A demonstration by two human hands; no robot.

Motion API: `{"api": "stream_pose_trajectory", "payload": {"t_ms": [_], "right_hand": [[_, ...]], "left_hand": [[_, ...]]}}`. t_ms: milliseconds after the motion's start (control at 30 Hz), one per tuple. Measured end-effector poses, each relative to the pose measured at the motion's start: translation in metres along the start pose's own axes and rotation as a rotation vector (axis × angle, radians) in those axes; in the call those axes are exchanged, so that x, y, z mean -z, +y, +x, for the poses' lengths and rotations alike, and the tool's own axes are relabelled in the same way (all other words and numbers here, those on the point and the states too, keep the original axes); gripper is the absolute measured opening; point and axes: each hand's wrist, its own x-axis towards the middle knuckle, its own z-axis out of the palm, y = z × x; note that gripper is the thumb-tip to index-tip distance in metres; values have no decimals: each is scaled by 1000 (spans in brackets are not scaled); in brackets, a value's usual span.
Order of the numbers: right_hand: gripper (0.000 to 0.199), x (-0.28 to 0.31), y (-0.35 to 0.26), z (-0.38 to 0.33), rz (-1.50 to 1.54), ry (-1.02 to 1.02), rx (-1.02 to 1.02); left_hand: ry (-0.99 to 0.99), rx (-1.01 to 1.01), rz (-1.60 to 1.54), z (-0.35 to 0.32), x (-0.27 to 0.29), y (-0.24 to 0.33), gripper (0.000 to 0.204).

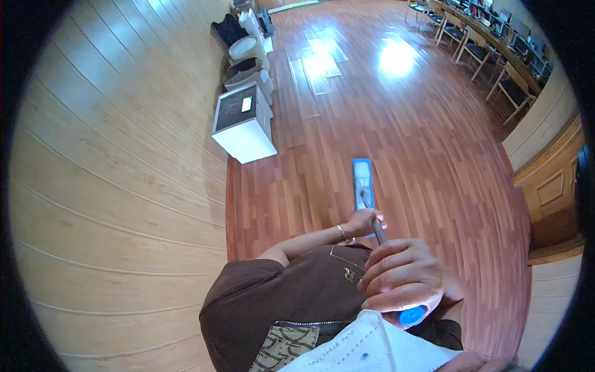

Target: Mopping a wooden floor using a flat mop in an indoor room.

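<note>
A flat mop with a blue-edged, pale rectangular head [363,177] rests on the wood-look floor [427,161] ahead of me. Its grey handle [379,234] rises from the head toward my chest. Lower down, my left hand [362,222] is wrapped round the handle, with a bracelet at the wrist. Closer to me, my right hand [403,273] grips the upper end, where a blue end cap [411,315] sticks out below the fist. The far end of the mop head meets bare floorboards; part of its near end hides behind my left hand.
A white cabinet [245,139] with a dark top stands against the panelled wall [124,186] on the left, bins [245,71] beyond it. Chairs [513,90] line a long cluttered desk [489,37] at the far right. A wooden door [550,189] is on the right.
</note>
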Motion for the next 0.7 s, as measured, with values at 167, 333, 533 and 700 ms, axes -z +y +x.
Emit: {"api": "stream_pose_trajectory", "payload": {"t_ms": [167,333,533,700], "right_hand": [[31,-6,24,-6,70,-114,-81],[29,-19,93,-53,-58,-148,-490],[30,-63,180,-85,258,60,-722],[34,-106,261,-120,206,-119,-815]], "left_hand": [[-247,173,-359,4,-11,-12,17],[-303,47,-762,-51,79,-22,30],[7,-234,-1145,-101,226,55,62],[305,-867,-750,-136,264,102,77]]}}
